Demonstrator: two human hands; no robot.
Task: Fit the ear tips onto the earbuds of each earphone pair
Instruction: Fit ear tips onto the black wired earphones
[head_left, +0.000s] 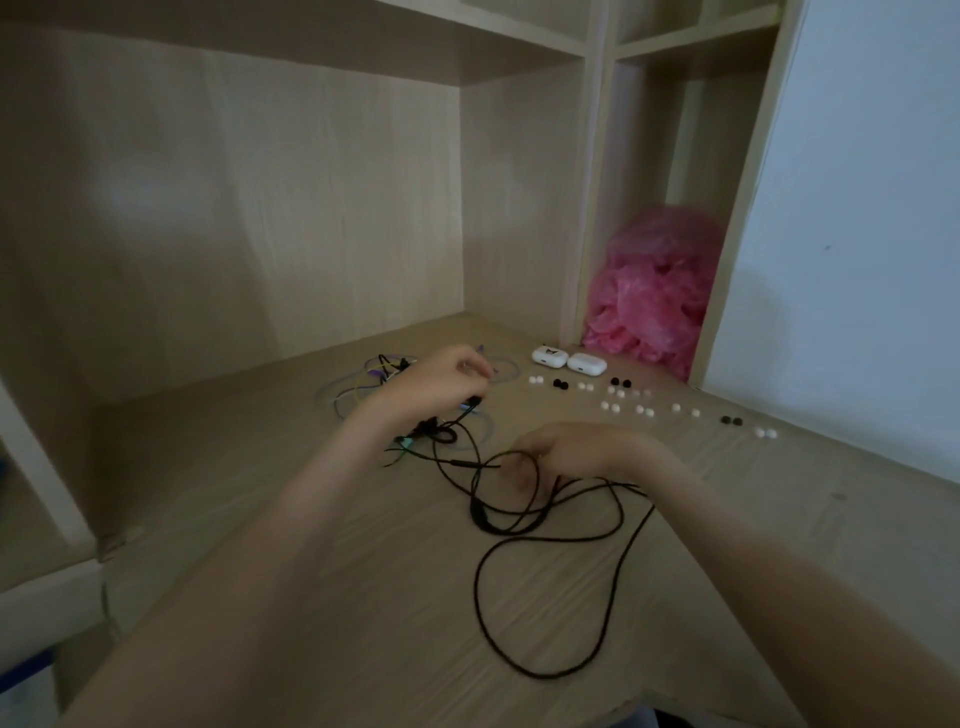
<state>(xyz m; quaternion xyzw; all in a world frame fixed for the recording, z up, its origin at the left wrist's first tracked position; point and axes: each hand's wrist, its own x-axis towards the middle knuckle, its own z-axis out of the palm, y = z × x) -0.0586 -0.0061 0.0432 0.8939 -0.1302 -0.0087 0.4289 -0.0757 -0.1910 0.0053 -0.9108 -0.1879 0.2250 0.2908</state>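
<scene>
A black wired earphone (519, 525) lies in loose loops on the wooden desk (311, 597). My left hand (441, 384) pinches one black earbud (474, 401) at the end of its cable, lifted a little off the desk. My right hand (576, 452) is closed around the black cable near the middle. Behind my left hand lies a tangle of coloured earphones (363, 387). White ear tips (610, 407) and black ear tips (560, 384) lie in pairs in rows on the desk to the right. The view is blurred.
Two white earbud cases (569, 358) sit at the back of the desk. A pink plastic bag (652, 291) fills the narrow shelf compartment behind them. Shelf walls close in the back and left; a white wall stands at the right.
</scene>
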